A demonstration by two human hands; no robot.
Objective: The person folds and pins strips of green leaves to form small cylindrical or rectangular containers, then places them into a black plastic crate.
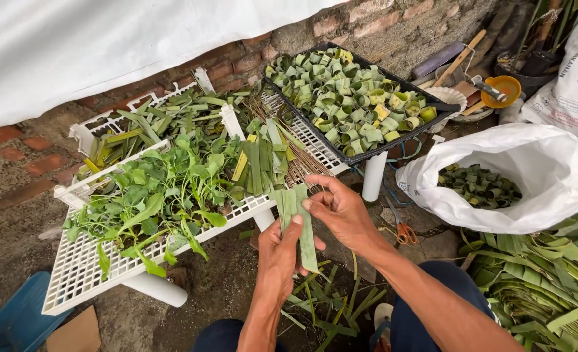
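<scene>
Head view, looking down over the knees. Left hand [280, 251] grips a bundle of flat green leaf strips [295, 215] from below, fingers closed round the lower half, thumb laid along the front. Right hand [341, 208] is at 3 o'clock of the bundle, fingertips [310, 205] pinching the upper edge of the strips; the two hands are close together, both clamped on the same strips. The strips stand roughly upright at picture centre, in front of the edge of a white plastic rack [80, 277]. On the rack, at 9 o'clock of the hands, lies a heap of leafy green plants [158, 195]; at 12 o'clock, a stack of cut leaf pieces [263, 156] beside thin brown sticks [302, 163]. At 1 o'clock sits a black tray [367, 155] packed with rolled leaf rings [341, 98]. At 3 o'clock a white sack [549, 169] lies open with more rings inside. Orange-handled scissors [403, 231] lie on the ground between the right forearm and the sack. Long leaves [549, 280] are piled at 4 o'clock. Leaf offcuts [328, 303] litter the ground under the hands.
</scene>
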